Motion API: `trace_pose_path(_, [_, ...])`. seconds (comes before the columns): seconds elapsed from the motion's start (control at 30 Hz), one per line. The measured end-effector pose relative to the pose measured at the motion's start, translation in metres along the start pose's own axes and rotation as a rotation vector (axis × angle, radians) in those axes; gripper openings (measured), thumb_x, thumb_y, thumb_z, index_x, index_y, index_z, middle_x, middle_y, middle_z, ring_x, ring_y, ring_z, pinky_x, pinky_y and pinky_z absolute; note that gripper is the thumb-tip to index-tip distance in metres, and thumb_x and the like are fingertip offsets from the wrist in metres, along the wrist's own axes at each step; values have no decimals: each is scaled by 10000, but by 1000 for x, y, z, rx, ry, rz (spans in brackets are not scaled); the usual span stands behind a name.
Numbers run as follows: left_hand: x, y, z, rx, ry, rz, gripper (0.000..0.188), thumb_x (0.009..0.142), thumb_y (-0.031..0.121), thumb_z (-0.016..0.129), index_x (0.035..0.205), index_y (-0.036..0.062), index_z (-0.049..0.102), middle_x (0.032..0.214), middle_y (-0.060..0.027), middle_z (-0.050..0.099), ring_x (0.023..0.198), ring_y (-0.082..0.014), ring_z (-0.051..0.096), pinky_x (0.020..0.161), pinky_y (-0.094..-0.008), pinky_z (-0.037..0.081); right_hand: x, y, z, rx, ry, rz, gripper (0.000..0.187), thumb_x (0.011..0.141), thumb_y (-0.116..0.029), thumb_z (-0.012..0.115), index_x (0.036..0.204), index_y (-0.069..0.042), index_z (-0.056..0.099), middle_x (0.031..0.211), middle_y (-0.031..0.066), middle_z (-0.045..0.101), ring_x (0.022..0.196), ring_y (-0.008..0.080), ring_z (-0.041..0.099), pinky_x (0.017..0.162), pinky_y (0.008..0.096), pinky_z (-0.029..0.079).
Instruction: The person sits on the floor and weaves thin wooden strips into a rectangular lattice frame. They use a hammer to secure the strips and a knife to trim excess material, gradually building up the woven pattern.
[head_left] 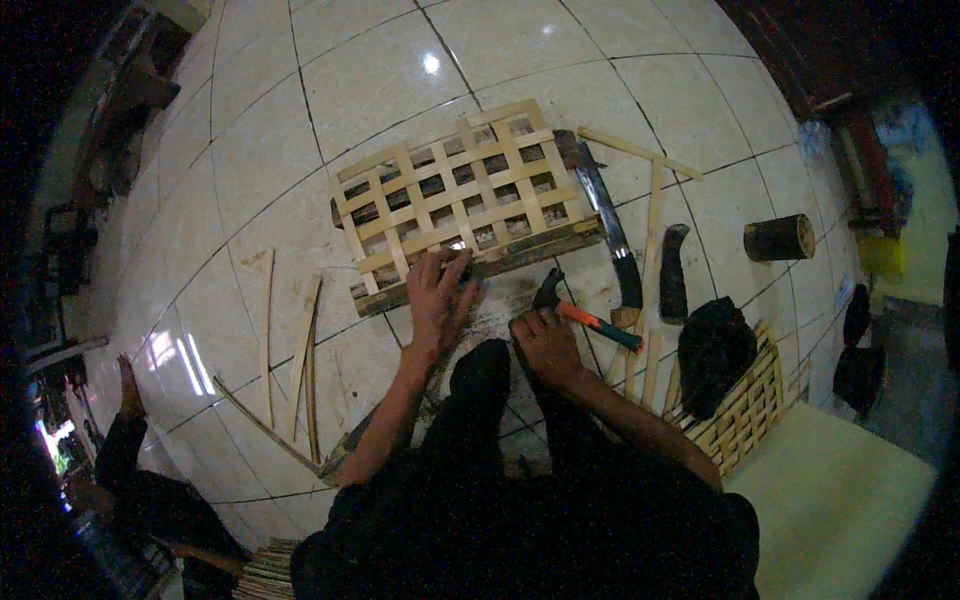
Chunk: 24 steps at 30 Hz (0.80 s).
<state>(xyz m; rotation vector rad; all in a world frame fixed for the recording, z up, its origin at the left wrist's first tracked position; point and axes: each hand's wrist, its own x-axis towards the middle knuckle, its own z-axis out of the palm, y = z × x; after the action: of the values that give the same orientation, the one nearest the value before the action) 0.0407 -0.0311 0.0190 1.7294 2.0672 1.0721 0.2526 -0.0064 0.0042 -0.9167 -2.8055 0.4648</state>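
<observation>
Head view: person sat on a tiled floor (300,110); notes ran left to right.
Loose strips: several thin bamboo strips (300,350) lay on the tiles at far left, well apart from the work.
Lattice: woven bamboo lattice (465,190) lay flat ahead of the knees, its near edge on a dark wooden batten (500,262).
Left hand: left hand (437,300) was spread wide, palm down, pressing the lattice's near edge onto the batten.
Right hand: right hand (545,340) was closed around the orange handle of a hammer (575,312), head just beside the left fingertips and near the batten.
Blade: long machete (610,225) lay right of the lattice, a dark sheath (674,272) beside it.
Far right: a short log section (779,238), a black cloth (715,352) on a second lattice panel (745,410).
Judgement: nailing looked in hand; best done by keeping the pressing fingers off the strike spot and using short square taps, so thin strips did not split.
</observation>
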Motion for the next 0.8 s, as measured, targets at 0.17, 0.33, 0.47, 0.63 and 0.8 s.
trace_pose_path(0.17, [-30,21,16,-450,-321,-10,446,780,77,703,1202,47,563,1105,-143,596,998,-331,584,854,-418,464,12,-2,-30,730,26,552,196,926,-168,560,1007,10,554,933,172,612,884,320,598,787,390,464])
trace_pose_path(0.33, [-34,42,19,-538,-421,-200,355,822,87,678,1159,26,584,1006,-159,654,865,-309,653,735,-359,515,-1,13,-7,742,86,517,218,929,-181,572,1020,17,568,950,170,624,863,287,609,769,354,464])
trace_pose_path(0.47, [-20,58,3,-580,-540,-456,284,860,110,647,1131,34,611,967,-161,682,858,-287,668,711,-347,521,-4,12,-24,831,-30,583,232,920,-192,586,1058,-7,585,978,162,612,923,296,588,798,377,449])
trace_pose_path(0.63, [-12,33,13,-393,-247,-277,213,856,114,649,1048,23,639,919,-151,688,817,-269,673,709,-351,516,-25,34,-50,-58,101,286,292,872,-190,623,1124,-47,584,1063,144,571,986,326,533,842,432,417])
trace_pose_path(0.8, [33,30,5,-312,-104,-185,175,860,111,643,999,4,659,922,-155,686,822,-266,671,718,-347,517,-53,61,-31,-105,42,320,325,843,-164,629,1133,-35,562,1075,155,553,980,330,521,829,441,418])
